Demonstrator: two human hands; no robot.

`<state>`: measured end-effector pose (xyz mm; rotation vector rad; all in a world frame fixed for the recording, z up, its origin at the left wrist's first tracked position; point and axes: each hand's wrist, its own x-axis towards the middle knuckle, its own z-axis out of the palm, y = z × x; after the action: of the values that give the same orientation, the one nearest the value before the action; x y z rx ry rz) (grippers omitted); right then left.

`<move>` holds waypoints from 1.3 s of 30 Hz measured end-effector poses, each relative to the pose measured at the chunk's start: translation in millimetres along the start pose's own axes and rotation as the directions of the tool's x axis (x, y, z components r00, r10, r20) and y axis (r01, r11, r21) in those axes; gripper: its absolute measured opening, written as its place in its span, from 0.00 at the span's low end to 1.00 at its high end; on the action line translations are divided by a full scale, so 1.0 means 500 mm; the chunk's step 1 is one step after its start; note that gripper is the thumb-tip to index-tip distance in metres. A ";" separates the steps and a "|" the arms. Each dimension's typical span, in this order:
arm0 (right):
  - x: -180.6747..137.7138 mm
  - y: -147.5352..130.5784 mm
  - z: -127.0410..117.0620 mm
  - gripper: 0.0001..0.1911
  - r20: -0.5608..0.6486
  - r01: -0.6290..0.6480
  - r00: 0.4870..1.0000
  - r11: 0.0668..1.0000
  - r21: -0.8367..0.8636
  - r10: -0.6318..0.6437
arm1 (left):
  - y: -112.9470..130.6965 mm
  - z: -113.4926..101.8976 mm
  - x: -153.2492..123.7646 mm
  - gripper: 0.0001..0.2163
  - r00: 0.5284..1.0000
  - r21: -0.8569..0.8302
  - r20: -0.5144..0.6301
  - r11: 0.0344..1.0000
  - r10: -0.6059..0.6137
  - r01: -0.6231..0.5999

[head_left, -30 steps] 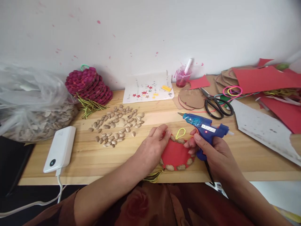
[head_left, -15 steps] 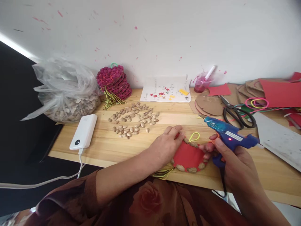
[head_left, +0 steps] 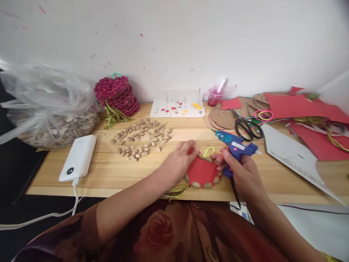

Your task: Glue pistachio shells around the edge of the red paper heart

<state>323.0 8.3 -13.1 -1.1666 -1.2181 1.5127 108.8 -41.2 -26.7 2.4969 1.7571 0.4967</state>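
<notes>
A red cutout (head_left: 203,171) with peanuts in their shells around its rim lies near the table's front edge. A yellow cord loop (head_left: 209,151) stands at its top, and a yellow-green tassel (head_left: 176,191) sticks out at its lower left. My left hand (head_left: 177,160) grips the cutout's upper left edge, its fingertips partly hidden. In my right hand (head_left: 242,171) is a blue hot glue gun (head_left: 234,145), its red light on and its nozzle pointing up and left. Fingertips of that hand also touch the cutout's right edge.
Loose peanuts (head_left: 141,140) are spread left of my hands. Behind them stand dark red peanut-covered pieces (head_left: 117,92) and a plastic bag of peanuts (head_left: 62,123). A white power bank (head_left: 77,156) lies front left. Scissors (head_left: 247,127), cardboard discs (head_left: 222,118) and red sheets (head_left: 294,105) lie right.
The view has turned right, so everything appears further left and more red sheets show. Both hands keep nearly the same hold on the cutout and the glue gun.
</notes>
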 end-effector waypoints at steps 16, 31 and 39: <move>-0.056 -0.007 0.023 0.20 0.072 -0.167 0.986 0.950 0.263 0.153 | -0.038 -0.062 -0.036 0.23 0.995 0.053 -0.097 0.998 -0.012 0.017; -0.018 -0.009 0.034 0.17 0.078 -0.124 0.991 0.972 0.202 0.110 | -0.020 -0.036 -0.040 0.17 0.987 0.090 -0.015 0.984 0.159 -0.157; 0.005 -0.021 0.053 0.18 0.040 -0.139 0.990 0.976 0.169 0.134 | -0.005 -0.045 -0.018 0.18 0.980 0.179 0.012 0.964 0.200 -0.199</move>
<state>297.3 7.3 -0.7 -1.1358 -1.0205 1.7058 97.5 -52.1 -8.2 2.8173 1.6286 0.3702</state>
